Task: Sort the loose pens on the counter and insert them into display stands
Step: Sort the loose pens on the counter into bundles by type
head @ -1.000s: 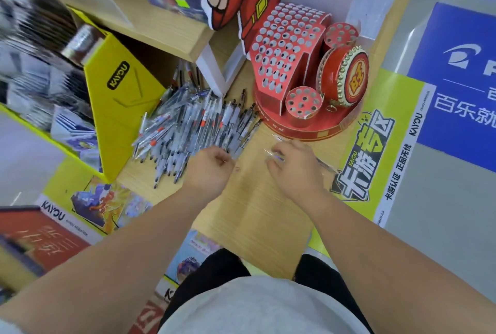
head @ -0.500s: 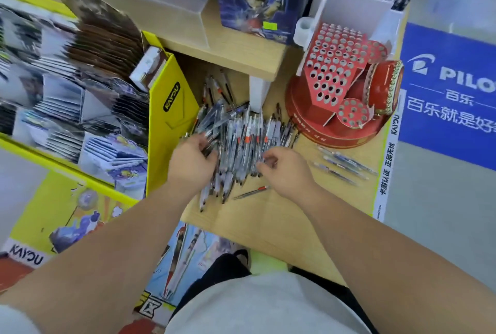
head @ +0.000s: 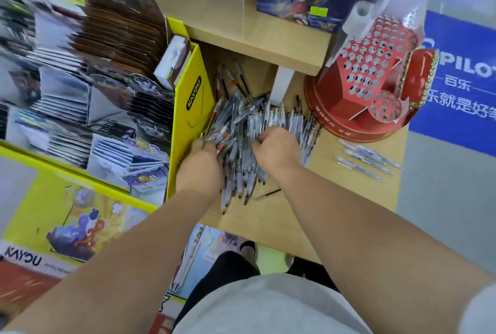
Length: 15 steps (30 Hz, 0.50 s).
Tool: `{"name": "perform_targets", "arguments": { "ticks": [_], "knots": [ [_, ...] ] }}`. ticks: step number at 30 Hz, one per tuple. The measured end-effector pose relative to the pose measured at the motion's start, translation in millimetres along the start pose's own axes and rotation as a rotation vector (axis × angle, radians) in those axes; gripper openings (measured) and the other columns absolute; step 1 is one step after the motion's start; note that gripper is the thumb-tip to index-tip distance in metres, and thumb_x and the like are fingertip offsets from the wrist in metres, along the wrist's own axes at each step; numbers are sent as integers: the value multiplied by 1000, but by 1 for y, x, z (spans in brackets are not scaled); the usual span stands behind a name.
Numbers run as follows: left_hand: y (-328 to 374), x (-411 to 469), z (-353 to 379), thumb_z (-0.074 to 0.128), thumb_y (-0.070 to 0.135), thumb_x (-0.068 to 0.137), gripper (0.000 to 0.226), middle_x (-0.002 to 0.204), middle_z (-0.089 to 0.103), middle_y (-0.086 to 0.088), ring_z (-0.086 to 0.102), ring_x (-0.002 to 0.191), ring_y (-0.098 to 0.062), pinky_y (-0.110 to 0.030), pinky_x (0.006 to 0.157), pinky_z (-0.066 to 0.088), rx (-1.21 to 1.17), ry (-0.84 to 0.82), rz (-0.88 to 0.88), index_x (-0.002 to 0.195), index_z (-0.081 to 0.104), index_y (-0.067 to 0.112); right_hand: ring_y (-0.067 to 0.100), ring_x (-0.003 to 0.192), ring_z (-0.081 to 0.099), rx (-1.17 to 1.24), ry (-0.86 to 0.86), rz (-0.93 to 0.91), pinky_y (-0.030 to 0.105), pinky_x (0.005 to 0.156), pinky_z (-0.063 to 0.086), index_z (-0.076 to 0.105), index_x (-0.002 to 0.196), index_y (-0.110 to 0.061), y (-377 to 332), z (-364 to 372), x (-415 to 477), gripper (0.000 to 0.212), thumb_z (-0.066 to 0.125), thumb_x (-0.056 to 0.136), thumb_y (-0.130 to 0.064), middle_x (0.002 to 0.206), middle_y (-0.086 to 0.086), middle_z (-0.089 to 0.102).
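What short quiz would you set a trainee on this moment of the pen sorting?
1. True or false: the holes of the red stand are full of pens.
2. The left hand and right hand are: A, in the pen pile; B, on the red stand; C, raised clear of everything.
3. Fill in: the few pens laid apart lie to the ___ of the pen pile, in front of the red stand.
Key: 1 false; 2 A; 3 right.

head cam | wide-angle | looks forward, steeply down | close over counter [head: 281, 213]
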<state>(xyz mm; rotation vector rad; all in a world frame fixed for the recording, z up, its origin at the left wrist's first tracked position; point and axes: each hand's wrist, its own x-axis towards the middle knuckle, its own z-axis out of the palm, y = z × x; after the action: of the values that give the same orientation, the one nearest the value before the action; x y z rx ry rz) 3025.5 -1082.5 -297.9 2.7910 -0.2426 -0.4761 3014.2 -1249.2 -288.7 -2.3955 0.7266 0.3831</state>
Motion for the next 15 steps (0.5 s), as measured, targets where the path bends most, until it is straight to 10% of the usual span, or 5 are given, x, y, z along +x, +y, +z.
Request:
{"name": "perform_targets", "arguments": {
  "ticks": [5,9,15],
  "knots": [
    [-1,6,-1,55,13,98,25,128,52,-14,67,92,-38,-45,76,58,4,0,5,122,56,7,16,51,56,2,-36,51,20,44,34,66,67,-11,-5,3,0,37,62,92,-39,55,0,57],
    [0,13,-1,54,16,100,20,122,55,-15,67,89,-35,-42,72,57,37,-16,-6,117,58,6,31,58,65,140,-52,89,35,54,55,65,66,0,-2,-3,-6,36,65,87,-29,58,15,62],
    [6,25,-2,54,26,102,23,111,61,-14,65,87,-33,-35,63,47,29,-17,-36,113,61,7,16,60,62,257,-60,110,27,61,50,60,62,-22,19,-12,-11,26,65,87,-28,57,-4,61]
  ]
}}
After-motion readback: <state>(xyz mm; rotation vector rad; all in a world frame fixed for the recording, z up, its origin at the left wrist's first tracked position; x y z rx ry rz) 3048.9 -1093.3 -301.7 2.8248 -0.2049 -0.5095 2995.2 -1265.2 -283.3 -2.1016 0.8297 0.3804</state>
